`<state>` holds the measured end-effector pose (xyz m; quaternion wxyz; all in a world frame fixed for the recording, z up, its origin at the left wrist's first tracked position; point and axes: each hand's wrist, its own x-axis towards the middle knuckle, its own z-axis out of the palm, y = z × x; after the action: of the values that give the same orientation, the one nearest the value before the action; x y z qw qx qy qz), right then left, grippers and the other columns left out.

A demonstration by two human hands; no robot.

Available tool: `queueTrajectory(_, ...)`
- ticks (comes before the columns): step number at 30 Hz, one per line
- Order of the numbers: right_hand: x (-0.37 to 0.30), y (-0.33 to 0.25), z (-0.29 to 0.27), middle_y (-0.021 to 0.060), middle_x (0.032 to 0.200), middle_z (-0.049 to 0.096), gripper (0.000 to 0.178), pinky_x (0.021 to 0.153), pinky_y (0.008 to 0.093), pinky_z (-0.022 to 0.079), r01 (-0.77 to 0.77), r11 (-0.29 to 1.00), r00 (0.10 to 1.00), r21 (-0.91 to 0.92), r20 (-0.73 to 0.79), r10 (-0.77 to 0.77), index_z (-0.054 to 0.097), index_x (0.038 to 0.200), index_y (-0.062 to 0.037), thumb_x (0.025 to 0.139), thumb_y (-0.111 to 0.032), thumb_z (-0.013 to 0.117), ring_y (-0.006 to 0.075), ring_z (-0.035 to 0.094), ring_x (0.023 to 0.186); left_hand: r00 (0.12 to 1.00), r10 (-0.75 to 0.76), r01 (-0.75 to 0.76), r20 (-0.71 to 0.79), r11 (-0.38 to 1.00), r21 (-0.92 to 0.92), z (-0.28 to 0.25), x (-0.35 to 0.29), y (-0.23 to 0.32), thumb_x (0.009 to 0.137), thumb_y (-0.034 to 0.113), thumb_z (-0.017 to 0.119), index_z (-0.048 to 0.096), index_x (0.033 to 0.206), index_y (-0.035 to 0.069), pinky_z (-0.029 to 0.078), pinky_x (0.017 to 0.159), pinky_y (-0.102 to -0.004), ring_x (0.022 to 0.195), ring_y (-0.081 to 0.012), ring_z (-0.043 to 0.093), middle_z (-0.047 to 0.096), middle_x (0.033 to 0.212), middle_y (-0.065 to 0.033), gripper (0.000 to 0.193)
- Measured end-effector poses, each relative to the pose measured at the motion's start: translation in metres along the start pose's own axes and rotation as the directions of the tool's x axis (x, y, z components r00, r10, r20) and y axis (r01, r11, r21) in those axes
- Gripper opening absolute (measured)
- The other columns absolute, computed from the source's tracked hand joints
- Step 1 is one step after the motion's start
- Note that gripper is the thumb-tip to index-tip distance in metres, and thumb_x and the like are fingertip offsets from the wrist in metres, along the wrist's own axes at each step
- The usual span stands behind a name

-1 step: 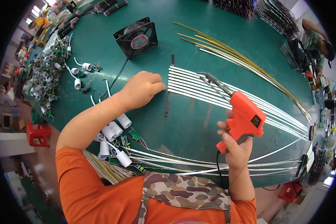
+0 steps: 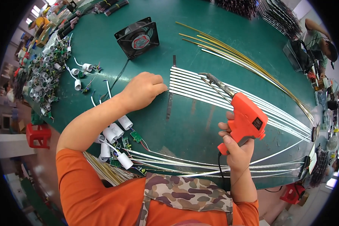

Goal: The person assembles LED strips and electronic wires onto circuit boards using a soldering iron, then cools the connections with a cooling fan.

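Note:
My right hand is wrapped round the handle of a red soldering gun. Its metal tip points to the far left, over a row of several thin white strips laid side by side on the green table. At the strips' left ends, my left hand is closed, with thumb and fingers pressed together. Whatever it may pinch is too small or hidden to make out. Near my left forearm lie white cylindrical lamp holders with small green circuit boards and wires.
A black fan stands at the far side. Yellow and white strips lie beyond the row. A heap of lamp holders and boards covers the left side. More wired strips run along the near edge. Another person is at the far right.

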<state>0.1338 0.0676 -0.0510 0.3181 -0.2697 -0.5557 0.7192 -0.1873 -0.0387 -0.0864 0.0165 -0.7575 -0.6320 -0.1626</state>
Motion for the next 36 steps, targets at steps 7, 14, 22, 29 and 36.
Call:
queueTrajectory(7, 0.004, 0.011, 0.011, 0.0134, 0.115, 0.062, 0.05, 0.082, 0.0307, 0.052, -0.026, 0.985, 0.997, -0.171, 0.068, 0.038, 0.05, 0.126, 0.0024, 0.079, -0.002, 0.067, 0.019, 0.064, 0.097, 0.999, 0.019, -0.022, -0.044, 0.998, -0.061, 0.006, -0.001, -0.003, 0.072, 0.004, 0.061, 0.063, 0.089, 0.009, 0.048, 0.069, -0.0409, 0.081, -0.0278, 0.06, 0.058, 0.085, -0.0065, 0.018)
queueTrajectory(14, 0.007, 0.02, 0.024, 0.0074, 0.095, 0.065, 0.033, 0.071, 0.026, 0.049, 0.027, 0.933, 0.986, -0.358, 0.162, 0.034, 0.058, 0.114, 0.0037, 0.082, 0.001, 0.063, 0.0104, 0.06, 0.081, 0.999, 0.008, -0.01, -0.039, 0.999, -0.044, 0.006, 0.0, -0.001, 0.073, 0.006, 0.061, 0.063, 0.088, 0.009, 0.05, 0.069, -0.0397, 0.083, -0.0273, 0.06, 0.058, 0.087, -0.006, 0.016)
queueTrajectory(22, 0.007, 0.028, 0.024, 0.0057, 0.088, 0.064, 0.033, 0.071, 0.0268, 0.048, 0.029, 0.889, 0.983, -0.457, 0.173, 0.057, 0.059, 0.112, 0.0014, 0.08, -0.003, 0.066, 0.0129, 0.06, 0.078, 0.999, -0.001, -0.001, -0.046, 0.999, -0.043, 0.008, 0.0, -0.001, 0.073, 0.006, 0.062, 0.063, 0.088, 0.009, 0.051, 0.069, -0.0396, 0.082, -0.0269, 0.061, 0.058, 0.086, -0.0056, 0.015)
queueTrajectory(29, 0.008, 0.029, 0.02, 0.0038, 0.09, 0.064, 0.033, 0.077, 0.0254, 0.047, 0.104, 0.84, 0.974, -0.532, 0.226, 0.023, 0.06, 0.113, 0.003, 0.081, -0.003, 0.066, 0.0096, 0.058, 0.081, 0.999, -0.005, 0.003, -0.052, 0.999, -0.038, 0.007, 0.001, 0.0, 0.072, 0.007, 0.062, 0.063, 0.087, 0.009, 0.051, 0.068, -0.0392, 0.082, -0.0265, 0.061, 0.058, 0.085, -0.0055, 0.014)
queueTrajectory(36, 0.007, 0.026, 0.025, 0.0102, 0.094, 0.065, 0.039, 0.075, 0.0301, 0.05, 0.079, 0.837, 0.979, -0.541, 0.199, 0.036, 0.058, 0.114, -0.0001, 0.078, -0.006, 0.07, 0.0211, 0.065, 0.081, 0.999, -0.011, 0.01, -0.037, 0.999, -0.03, 0.006, 0.003, 0.001, 0.072, 0.006, 0.061, 0.063, 0.085, 0.009, 0.051, 0.068, -0.0389, 0.082, -0.0261, 0.061, 0.059, 0.085, -0.0055, 0.013)
